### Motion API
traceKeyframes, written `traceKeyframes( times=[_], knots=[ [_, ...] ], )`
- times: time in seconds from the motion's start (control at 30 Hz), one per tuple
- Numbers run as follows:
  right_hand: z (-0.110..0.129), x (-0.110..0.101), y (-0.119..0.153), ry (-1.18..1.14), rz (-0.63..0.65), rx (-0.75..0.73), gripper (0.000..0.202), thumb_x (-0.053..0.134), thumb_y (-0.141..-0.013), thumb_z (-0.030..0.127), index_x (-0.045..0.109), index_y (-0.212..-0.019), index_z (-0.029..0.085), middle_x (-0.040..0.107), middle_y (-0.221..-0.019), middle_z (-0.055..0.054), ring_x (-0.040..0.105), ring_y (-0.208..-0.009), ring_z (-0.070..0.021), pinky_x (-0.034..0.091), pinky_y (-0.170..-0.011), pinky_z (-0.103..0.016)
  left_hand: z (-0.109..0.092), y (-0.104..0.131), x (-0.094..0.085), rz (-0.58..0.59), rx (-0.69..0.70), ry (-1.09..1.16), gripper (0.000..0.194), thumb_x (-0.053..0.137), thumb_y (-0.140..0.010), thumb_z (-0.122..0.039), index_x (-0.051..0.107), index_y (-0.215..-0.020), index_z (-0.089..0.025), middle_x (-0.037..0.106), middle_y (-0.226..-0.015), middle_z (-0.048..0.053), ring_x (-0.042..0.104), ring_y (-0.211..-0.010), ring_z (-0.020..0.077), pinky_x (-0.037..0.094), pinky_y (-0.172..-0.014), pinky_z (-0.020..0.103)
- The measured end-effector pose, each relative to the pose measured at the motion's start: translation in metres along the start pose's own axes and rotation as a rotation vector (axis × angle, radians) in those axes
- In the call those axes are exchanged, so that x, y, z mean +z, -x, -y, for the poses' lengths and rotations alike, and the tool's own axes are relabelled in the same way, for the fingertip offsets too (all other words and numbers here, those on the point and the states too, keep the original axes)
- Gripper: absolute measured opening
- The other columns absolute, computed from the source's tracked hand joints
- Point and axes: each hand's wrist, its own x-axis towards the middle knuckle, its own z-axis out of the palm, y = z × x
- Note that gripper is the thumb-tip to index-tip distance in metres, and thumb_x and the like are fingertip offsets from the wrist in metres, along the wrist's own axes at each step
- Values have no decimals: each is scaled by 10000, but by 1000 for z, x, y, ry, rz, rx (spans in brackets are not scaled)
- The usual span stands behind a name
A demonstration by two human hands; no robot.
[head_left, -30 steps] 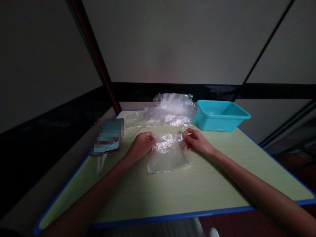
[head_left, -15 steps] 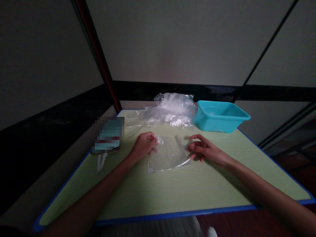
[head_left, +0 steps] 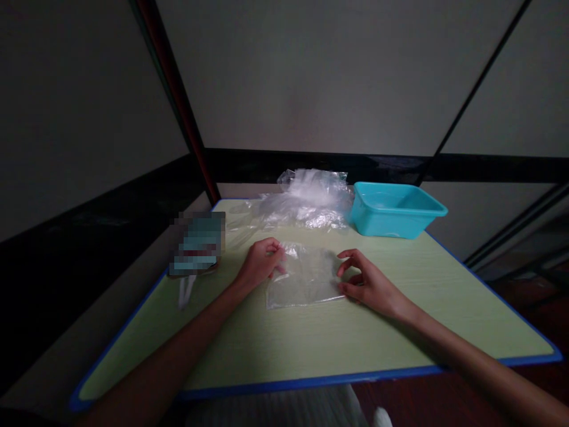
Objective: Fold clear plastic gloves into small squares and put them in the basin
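A clear plastic bag lies flat on the light green table, between my two hands. At its upper left edge is my left hand, its fingers pinched on the film. My right hand is at the bag's right edge, fingers curved and apart, the thumb near the lower right corner. Nothing shows between the fingers of that hand.
A heap of clear plastic bags lies at the table's back. Right of it stands a turquoise basin. A blurred-out flat object with a white strap is at the left edge. Walls rise behind and left.
My right hand has turned and moved slightly down beside the bag's right edge. The bag's right part now lies flatter. My left hand has stayed at the upper left edge.
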Motion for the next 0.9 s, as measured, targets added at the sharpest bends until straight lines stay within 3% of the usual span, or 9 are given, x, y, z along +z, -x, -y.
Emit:
traceKeyframes(
  times=[0.1, 0.17, 0.23, 0.3, 0.4, 0.47, 0.57, 0.67, 0.9],
  knots=[
    [-3, 0, -1, 82, -9, -33, 399, 534, -684, 156, 316, -1014, 210, 464, -871, 4, 477, -467, -42, 359, -383, -167, 0, -1, -1, -12, 6, -43, 90, 467, -693, -244, 446, -676, -158, 576, -639, -6, 568, -392, 104, 278, -254, 136],
    [-1, -1, 1, 192, -35, -63, 385, 533, -692, 154, 341, -1023, 197, 485, -860, -5, 486, -482, -58, 391, -411, -189, -3, 1, -3, -76, 64, -138, 76, 464, -697, -236, 451, -709, -162, 576, -682, 0, 585, -450, 115, 362, -320, 169],
    [5, -1, 5, 352, -75, -122, 332, 518, -723, 168, 394, -1030, 177, 515, -866, -33, 519, -547, -94, 445, -484, -236, -10, 8, -8, -163, 190, -320, 80, 472, -698, -215, 470, -758, -162, 579, -756, 15, 605, -576, 134, 470, -496, 238],
    [13, 2, 13, 522, -76, -219, 301, 489, -773, 213, 445, -1065, 158, 537, -951, -88, 563, -732, -159, 483, -638, -312, -17, 22, -12, -187, 338, -552, 143, 473, -711, -196, 494, -847, -157, 579, -870, 43, 597, -759, 170, 475, -710, 324],
    [21, 8, 26, 739, 89, -372, 514, 460, -812, 364, 340, -1262, 144, 391, -1270, -151, 382, -1152, -251, 348, -931, -432, -22, 50, -14, -97, 482, -782, 256, 443, -757, -193, 497, -1000, -134, 532, -1076, 97, 500, -1021, 215, 410, -863, 370],
    [21, 12, 32, 851, 213, -415, 657, 414, -814, 463, 200, -1337, 129, 236, -1374, -152, 212, -1256, -257, 216, -1010, -464, -19, 70, -12, 9, 560, -867, 344, 437, -789, -241, 464, -1109, -117, 462, -1214, 121, 416, -1135, 215, 359, -932, 370],
    [17, 15, 37, 931, 324, -415, 728, 341, -819, 526, 78, -1356, 110, 135, -1397, -150, 116, -1282, -235, 127, -1037, -462, -8, 90, -9, 168, 607, -956, 529, 439, -806, -327, 313, -1270, -106, 318, -1348, 127, 283, -1236, 212, 301, -985, 364],
    [14, 15, 38, 953, 367, -395, 733, 315, -818, 547, 55, -1354, 120, 107, -1398, -143, 90, -1285, -227, 99, -1037, -469, 2, 99, -8, 265, 618, -998, 593, 399, -824, -385, 216, -1321, -117, 262, -1376, 114, 238, -1258, 201, 280, -999, 356],
    [15, 14, 38, 988, 365, -366, 684, 310, -813, 562, 114, -1353, 190, 79, -1405, -114, 96, -1281, -244, 107, -1025, -488, 10, 103, -16, 284, 551, -1072, 617, 341, -836, -442, 158, -1342, -141, 202, -1395, 83, 219, -1265, 194, 266, -1006, 346]
  ],
)
